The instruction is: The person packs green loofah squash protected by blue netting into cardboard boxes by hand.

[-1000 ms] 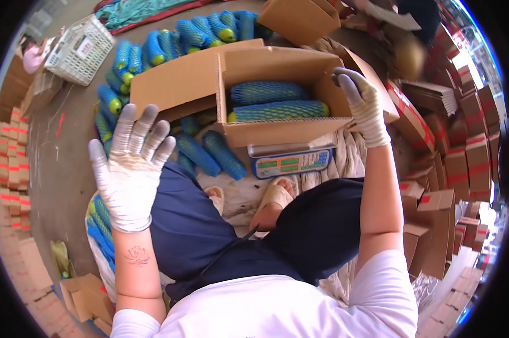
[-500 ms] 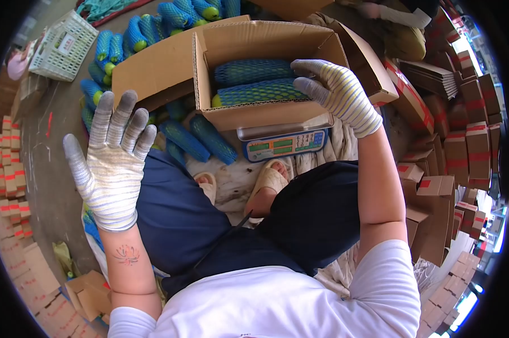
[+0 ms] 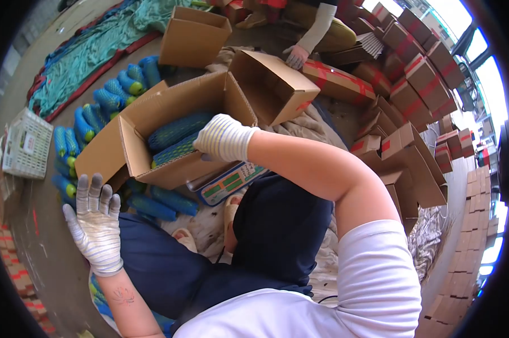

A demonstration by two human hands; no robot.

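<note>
The open box (image 3: 175, 172) lay just beside the right hand (image 3: 223, 138), fingers curled, hold unclear, while the left hand (image 3: 99, 234) spread its fingers.

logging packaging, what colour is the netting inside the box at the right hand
Blue netting, shown in the head view.

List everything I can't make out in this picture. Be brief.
All in the head view:
Right hand: its fingertips curl out of sight behind the glove, so its grip on the open box is unclear.
Blue-netted bundles inside: the near wall hides their lower sides.
Scale: figures too small to read; the box covers most of its top.
Co-worker: head cut off by the top edge.
</note>
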